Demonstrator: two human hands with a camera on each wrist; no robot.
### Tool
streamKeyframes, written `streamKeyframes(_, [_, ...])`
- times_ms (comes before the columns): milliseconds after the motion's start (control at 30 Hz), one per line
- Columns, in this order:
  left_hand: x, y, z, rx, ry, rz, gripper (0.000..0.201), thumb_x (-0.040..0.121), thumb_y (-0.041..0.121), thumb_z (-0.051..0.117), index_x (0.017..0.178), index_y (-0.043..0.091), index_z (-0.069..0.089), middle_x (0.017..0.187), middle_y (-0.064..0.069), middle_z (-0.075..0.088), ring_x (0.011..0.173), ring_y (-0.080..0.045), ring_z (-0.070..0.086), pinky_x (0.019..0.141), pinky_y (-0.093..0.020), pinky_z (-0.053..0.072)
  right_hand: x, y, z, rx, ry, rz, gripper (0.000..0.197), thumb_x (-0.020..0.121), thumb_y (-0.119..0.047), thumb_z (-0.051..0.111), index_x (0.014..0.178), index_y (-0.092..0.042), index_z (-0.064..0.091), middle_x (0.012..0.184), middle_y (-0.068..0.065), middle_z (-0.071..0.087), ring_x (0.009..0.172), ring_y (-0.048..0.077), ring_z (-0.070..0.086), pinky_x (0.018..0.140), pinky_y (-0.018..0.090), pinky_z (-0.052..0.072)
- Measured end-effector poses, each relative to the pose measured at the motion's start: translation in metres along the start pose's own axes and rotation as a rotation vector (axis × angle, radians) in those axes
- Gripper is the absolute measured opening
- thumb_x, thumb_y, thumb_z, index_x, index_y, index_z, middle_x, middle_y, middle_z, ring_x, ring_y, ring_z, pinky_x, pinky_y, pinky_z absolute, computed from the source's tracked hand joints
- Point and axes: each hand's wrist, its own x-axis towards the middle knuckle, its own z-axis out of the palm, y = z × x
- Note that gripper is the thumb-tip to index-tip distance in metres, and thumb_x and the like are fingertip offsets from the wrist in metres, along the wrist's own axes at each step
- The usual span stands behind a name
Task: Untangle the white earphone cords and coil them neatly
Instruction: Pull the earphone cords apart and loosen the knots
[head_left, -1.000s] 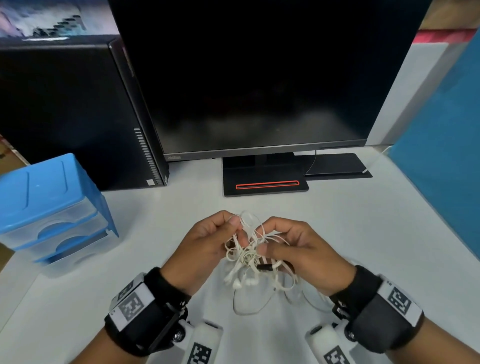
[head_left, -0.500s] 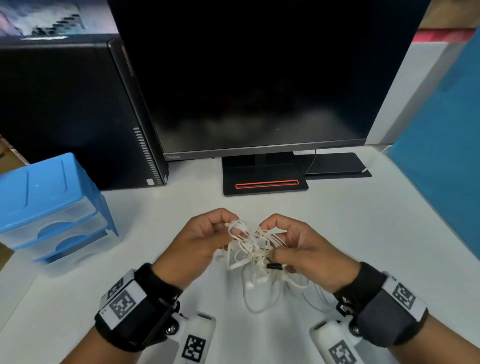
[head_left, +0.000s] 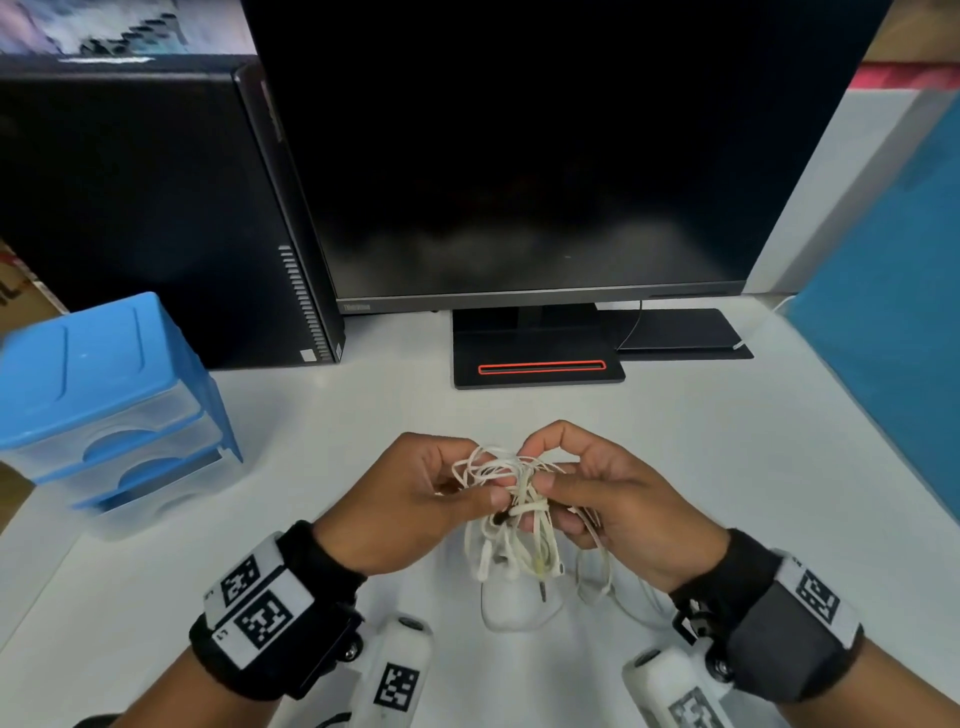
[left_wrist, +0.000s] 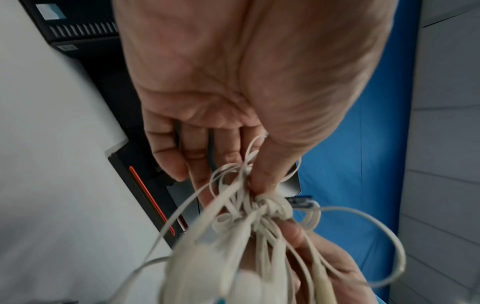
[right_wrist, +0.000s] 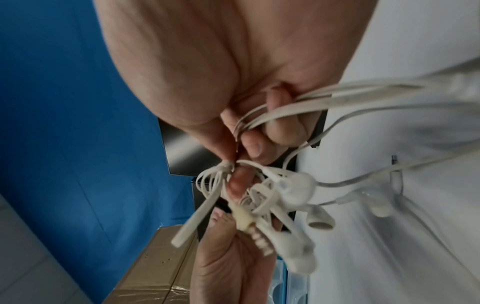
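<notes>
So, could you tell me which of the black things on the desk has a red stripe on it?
The monitor's stand base, just behind the hands: a red outlined slot runs across it. The tower and the flat pad show none.

Office desk (head_left: 675, 441): monitor (head_left: 545, 156), computer tower (head_left: 156, 218), blue partition (head_left: 883, 338).

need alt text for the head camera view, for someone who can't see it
Two hands, the left hand and right hand, pinch a tangled bundle of white earphone cords above a white desk, earbuds dangling below. Behind stand a dark monitor, a black computer tower and, at left, a blue drawer unit.
</notes>
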Motion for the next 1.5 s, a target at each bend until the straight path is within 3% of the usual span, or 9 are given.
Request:
streamKeyframes(200, [0.002, 0.000, 0.008, -0.158, 0.082, -0.002, 0.023, 0.084, 0.012, 0.064, 0.101, -0.003, 0.067, 0.099, -0.030, 0.068, 0.092, -0.052, 0.061, 0.084, -0.055, 0.051, -0.001, -0.004, 0.001, -0.014, 0.043, -0.018, 0.016, 0.085, -0.022, 0.066, 0.100, -0.015, 0.066, 0.066, 0.001, 0.059, 0.050, 0.009, 0.035, 0.043, 0.017, 0.022])
streamKeyframes(467, [-0.001, 0.001, 0.017, -0.346, 0.033, -0.013, 0.010, 0.080, 0.005, 0.066, 0.088, 0.010, 0.069, 0.082, -0.005, 0.067, 0.074, -0.014, 0.061, 0.066, -0.021, 0.048, -0.004, -0.006, 0.004, -0.058, -0.100, -0.106, 0.020, 0.082, 0.015, 0.065, 0.100, 0.006, 0.060, 0.075, -0.005, 0.070, 0.063, 0.000, 0.064, 0.058, 0.009, 0.048])
streamKeyframes(700, [0.001, -0.002, 0.019, -0.446, 0.101, -0.071, 0.016, 0.076, 0.012, 0.071, 0.091, 0.012, 0.071, 0.092, -0.013, 0.069, 0.080, -0.021, 0.062, 0.067, -0.026, 0.051, -0.006, -0.013, -0.012, -0.095, -0.154, -0.087, 0.041, 0.077, 0.012, 0.072, 0.114, 0.002, 0.057, 0.095, 0.014, 0.066, 0.082, 0.022, 0.062, 0.077, 0.028, 0.055])
streamKeyframes(833, [0.002, -0.005, 0.019, -0.487, 0.117, -0.135, 0.016, 0.077, 0.013, 0.064, 0.089, 0.016, 0.074, 0.091, -0.009, 0.070, 0.076, -0.016, 0.064, 0.063, -0.027, 0.053, -0.006, -0.015, -0.013, -0.051, -0.125, -0.068, 0.037, 0.086, 0.023, 0.054, 0.121, 0.010, 0.053, 0.077, 0.003, 0.068, 0.057, 0.000, 0.059, 0.056, 0.010, 0.047])
streamKeyframes(1000, [0.002, -0.004, 0.016, -0.521, 0.095, -0.135, 0.017, 0.079, 0.012, 0.061, 0.087, 0.020, 0.074, 0.086, -0.006, 0.070, 0.069, -0.013, 0.065, 0.057, -0.026, 0.055, -0.006, -0.015, -0.007, -0.039, -0.061, -0.085, 0.030, 0.088, 0.021, 0.050, 0.117, 0.013, 0.057, 0.066, -0.001, 0.065, 0.042, -0.002, 0.050, 0.044, 0.006, 0.036])
streamKeyframes(1067, [0.001, -0.004, 0.017, -0.526, 0.080, -0.138, 0.018, 0.079, 0.012, 0.061, 0.088, 0.020, 0.074, 0.087, -0.006, 0.070, 0.069, -0.014, 0.065, 0.058, -0.028, 0.055, -0.006, -0.015, -0.004, -0.075, -0.033, -0.095, 0.024, 0.090, 0.016, 0.054, 0.112, 0.010, 0.060, 0.067, 0.000, 0.067, 0.049, 0.000, 0.055, 0.050, 0.007, 0.043])
streamKeyframes(1233, [0.001, -0.007, 0.022, -0.486, 0.125, -0.107, 0.015, 0.077, 0.011, 0.065, 0.089, 0.015, 0.073, 0.089, -0.011, 0.071, 0.073, -0.020, 0.066, 0.061, -0.033, 0.057, -0.005, -0.011, 0.001, -0.212, 0.052, -0.132, 0.024, 0.080, 0.001, 0.075, 0.103, 0.002, 0.068, 0.097, 0.017, 0.074, 0.086, 0.022, 0.068, 0.084, 0.033, 0.056])
streamKeyframes(1367, [0.002, -0.002, 0.024, -0.373, 0.204, 0.004, 0.014, 0.072, 0.005, 0.079, 0.078, 0.016, 0.074, 0.079, -0.006, 0.074, 0.065, -0.017, 0.069, 0.055, -0.027, 0.055, -0.002, -0.001, 0.007, -0.242, 0.137, -0.184, 0.010, 0.079, -0.001, 0.077, 0.088, 0.001, 0.073, 0.083, 0.020, 0.071, 0.077, 0.021, 0.061, 0.075, 0.035, 0.050])
streamKeyframes(1500, [0.001, -0.001, 0.019, -0.333, 0.139, 0.056, 0.014, 0.068, 0.020, 0.077, 0.080, 0.016, 0.071, 0.079, -0.006, 0.071, 0.069, -0.017, 0.063, 0.061, -0.025, 0.050, -0.005, -0.007, 0.007, -0.174, 0.125, -0.195, 0.006, 0.081, 0.002, 0.074, 0.076, 0.002, 0.070, 0.061, -0.002, 0.064, 0.056, 0.003, 0.053, 0.057, 0.014, 0.041])
